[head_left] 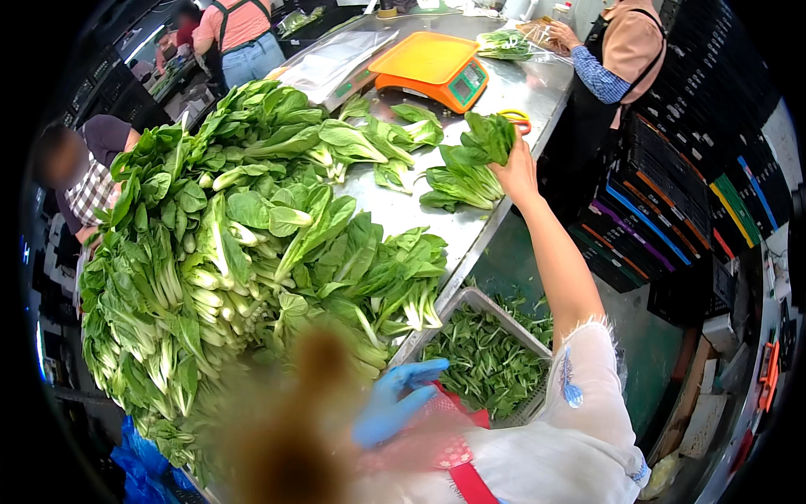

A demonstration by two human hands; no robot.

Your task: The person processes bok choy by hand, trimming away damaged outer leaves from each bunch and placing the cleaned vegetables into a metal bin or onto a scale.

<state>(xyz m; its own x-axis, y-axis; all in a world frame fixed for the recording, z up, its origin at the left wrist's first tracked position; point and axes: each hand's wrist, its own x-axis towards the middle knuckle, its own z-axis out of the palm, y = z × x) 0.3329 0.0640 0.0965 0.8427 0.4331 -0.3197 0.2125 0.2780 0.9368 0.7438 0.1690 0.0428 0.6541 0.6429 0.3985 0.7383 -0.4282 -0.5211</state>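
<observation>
A large heap of leafy greens with pale stems (pixel 210 286), like bok choy, covers the left of the metal table (pixel 382 202). At the table's right edge my bare right hand (pixel 516 170) is closed on a bunch of leafy greens (pixel 489 139). Under that bunch, another small bunch (pixel 463 181) lies on the metal. My left hand (pixel 395 401), in a blue glove, is close to my body with its fingers stretched out and nothing in them. Part of the heap's near side is hidden by a blurred brown shape.
An orange scale (pixel 428 67) stands at the far side, with clear plastic bags (pixel 336 63) to its left. Yellow-handled scissors (pixel 516 119) lie near the right edge. Below sits a grey crate (pixel 487 302) of loose leaves. Black crates (pixel 655 202) are stacked right; several people work around.
</observation>
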